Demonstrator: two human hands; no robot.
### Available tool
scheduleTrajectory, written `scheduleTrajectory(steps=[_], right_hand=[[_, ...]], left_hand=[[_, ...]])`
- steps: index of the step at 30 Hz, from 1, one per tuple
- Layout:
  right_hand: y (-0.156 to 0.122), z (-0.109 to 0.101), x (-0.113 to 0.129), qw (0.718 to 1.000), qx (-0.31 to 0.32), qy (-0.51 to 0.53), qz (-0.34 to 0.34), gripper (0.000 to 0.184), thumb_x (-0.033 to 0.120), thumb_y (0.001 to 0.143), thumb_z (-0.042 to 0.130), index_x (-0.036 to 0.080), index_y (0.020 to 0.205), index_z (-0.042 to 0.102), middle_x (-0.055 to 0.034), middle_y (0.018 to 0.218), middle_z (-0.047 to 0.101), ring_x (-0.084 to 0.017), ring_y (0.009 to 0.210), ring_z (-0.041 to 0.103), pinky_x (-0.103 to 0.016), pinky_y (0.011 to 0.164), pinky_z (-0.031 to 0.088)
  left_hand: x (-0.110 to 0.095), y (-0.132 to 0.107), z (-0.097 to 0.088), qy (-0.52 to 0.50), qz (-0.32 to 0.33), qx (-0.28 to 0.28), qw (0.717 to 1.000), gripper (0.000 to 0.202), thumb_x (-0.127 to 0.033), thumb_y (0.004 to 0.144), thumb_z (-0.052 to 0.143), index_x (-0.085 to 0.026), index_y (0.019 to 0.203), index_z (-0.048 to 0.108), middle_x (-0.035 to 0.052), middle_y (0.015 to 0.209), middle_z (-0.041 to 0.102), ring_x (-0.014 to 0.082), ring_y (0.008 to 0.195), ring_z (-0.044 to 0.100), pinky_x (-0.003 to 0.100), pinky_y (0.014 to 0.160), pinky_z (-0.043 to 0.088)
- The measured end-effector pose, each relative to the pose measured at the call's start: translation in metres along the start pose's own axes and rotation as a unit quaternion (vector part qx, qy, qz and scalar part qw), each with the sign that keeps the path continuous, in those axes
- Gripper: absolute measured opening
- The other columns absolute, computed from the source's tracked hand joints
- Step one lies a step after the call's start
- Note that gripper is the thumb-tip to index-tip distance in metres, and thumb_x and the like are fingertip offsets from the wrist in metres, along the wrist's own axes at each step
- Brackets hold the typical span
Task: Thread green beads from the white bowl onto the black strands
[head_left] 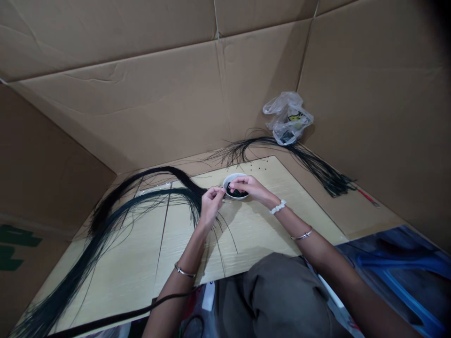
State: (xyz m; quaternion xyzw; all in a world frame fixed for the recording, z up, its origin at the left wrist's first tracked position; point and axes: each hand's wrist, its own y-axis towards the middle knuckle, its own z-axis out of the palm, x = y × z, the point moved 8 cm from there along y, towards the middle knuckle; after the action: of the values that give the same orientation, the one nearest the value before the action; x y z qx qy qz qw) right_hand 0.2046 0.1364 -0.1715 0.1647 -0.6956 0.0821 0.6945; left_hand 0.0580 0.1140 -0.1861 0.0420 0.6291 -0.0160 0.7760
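My left hand [211,204] is closed in a pinch at the end of long, thin dark strands [141,173], and a few strand tips show just right of its fingers. Beside it, my right hand [252,187] pinches over a small white bowl [233,175]. Inside the bowl lie small dark pieces [237,193], too small to name for sure. Whatever is between my right fingertips is too tiny to make out. A second, dark green bundle of strands [116,211] curves across the board to the lower left, its near end close to my left wrist.
Cardboard walls [169,94] enclose the pale board [134,267]. At the back right, a clear plastic bag [289,119] rests on another strand bundle [317,169], near a red-handled tool [368,198]. Several tiny dark dots [259,168] lie behind the bowl. A black cord [120,317] crosses the front edge.
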Motion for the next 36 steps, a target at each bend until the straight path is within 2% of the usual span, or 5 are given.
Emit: scheduleTrajectory(steps=[7, 17, 24, 31, 36], right_hand=[[-0.001, 0.001, -0.001, 1.0, 0.004, 0.006, 0.01, 0.036, 0.047, 0.078, 0.074, 0.012, 0.077, 0.071, -0.0027, 0.072, 0.065, -0.009, 0.062, 0.048, -0.024, 0.061, 0.036], [-0.001, 0.011, 0.001, 0.999, 0.018, 0.026, -0.004, 0.032, 0.043, 0.073, 0.079, 0.013, 0.077, 0.071, -0.005, 0.081, 0.069, -0.015, 0.078, 0.061, -0.028, 0.077, 0.045], [-0.002, 0.005, 0.002, 1.0, -0.003, -0.011, -0.011, 0.031, 0.043, 0.078, 0.074, 0.012, 0.076, 0.069, -0.0051, 0.08, 0.068, -0.014, 0.075, 0.058, -0.028, 0.074, 0.043], [-0.004, 0.01, 0.006, 0.999, 0.007, -0.017, -0.032, 0.03, 0.042, 0.078, 0.073, 0.013, 0.078, 0.07, -0.0045, 0.08, 0.067, -0.014, 0.074, 0.057, -0.026, 0.07, 0.042], [-0.004, 0.004, 0.009, 0.999, -0.017, -0.029, -0.023, 0.03, 0.042, 0.078, 0.072, 0.012, 0.075, 0.069, -0.0049, 0.078, 0.067, -0.014, 0.073, 0.056, -0.027, 0.071, 0.041]], left_hand=[[0.0, 0.0, -0.002, 0.027, 0.012, -0.012, 0.999, 0.039, -0.049, 0.071, 0.079, -0.014, 0.076, 0.061, -0.0086, 0.053, 0.039, 0.0037, 0.044, 0.025, 0.019, 0.043, 0.018], [0.0, 0.0, -0.003, 0.092, 0.051, -0.013, 0.994, 0.032, -0.046, 0.076, 0.076, -0.015, 0.077, 0.066, -0.0024, 0.062, 0.056, 0.0085, 0.054, 0.046, 0.021, 0.053, 0.034], [-0.004, -0.001, -0.004, 0.102, 0.056, -0.019, 0.993, 0.032, -0.046, 0.078, 0.075, -0.015, 0.078, 0.066, -0.0025, 0.065, 0.056, 0.007, 0.053, 0.042, 0.02, 0.051, 0.032], [-0.001, 0.001, -0.006, 0.118, 0.068, -0.021, 0.99, 0.033, -0.045, 0.077, 0.077, -0.015, 0.083, 0.064, -0.0066, 0.059, 0.043, 0.0057, 0.05, 0.033, 0.019, 0.048, 0.026], [0.007, 0.003, -0.003, 0.049, 0.023, 0.008, 0.999, 0.027, -0.041, 0.081, 0.068, -0.016, 0.092, 0.065, -0.0061, 0.06, 0.045, 0.0055, 0.047, 0.032, 0.018, 0.045, 0.022]])
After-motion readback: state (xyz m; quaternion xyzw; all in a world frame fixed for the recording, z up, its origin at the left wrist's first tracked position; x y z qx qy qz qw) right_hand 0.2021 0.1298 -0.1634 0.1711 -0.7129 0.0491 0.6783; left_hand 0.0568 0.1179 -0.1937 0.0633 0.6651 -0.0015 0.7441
